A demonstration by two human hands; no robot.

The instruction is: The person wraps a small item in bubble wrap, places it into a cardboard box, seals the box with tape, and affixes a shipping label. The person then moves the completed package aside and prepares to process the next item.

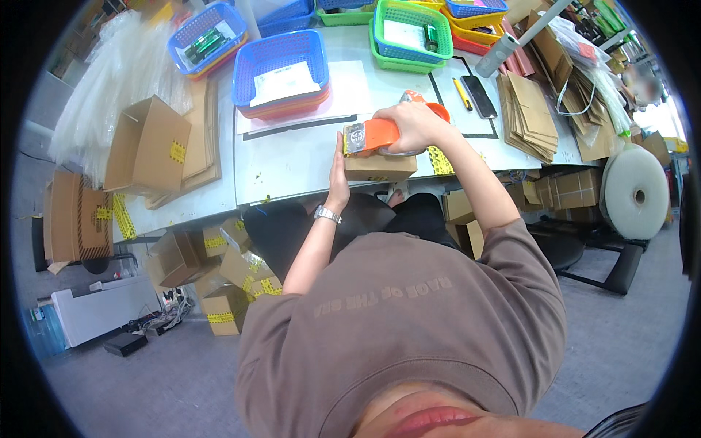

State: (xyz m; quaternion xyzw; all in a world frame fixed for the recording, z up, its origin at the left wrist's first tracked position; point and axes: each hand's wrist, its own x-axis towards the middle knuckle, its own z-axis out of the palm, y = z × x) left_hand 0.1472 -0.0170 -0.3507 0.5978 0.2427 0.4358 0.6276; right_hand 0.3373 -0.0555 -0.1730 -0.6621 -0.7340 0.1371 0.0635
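- I saw the small cardboard box [380, 167] sitting at the near edge of the worktop [292, 164], right in front of the body.
- My left hand [338, 175] lay flat against the box's left side, fingers straight and together, not clamped.
- My right hand [412, 125] was wrapped tight around the orange tape dispenser [374, 136], which rested on top of the box.
- Behind the box, the blue basket [281, 62] with a paper in it stood well apart, leaving bare worktop between.
- To the right, a stack of flat cardboard [527, 117] lay near the worktop's right edge; a phone [480, 95] and a yellow pen [462, 93] lay between it and the dispenser.
- To the left, an open carton [146, 144] sat at the worktop's left edge.
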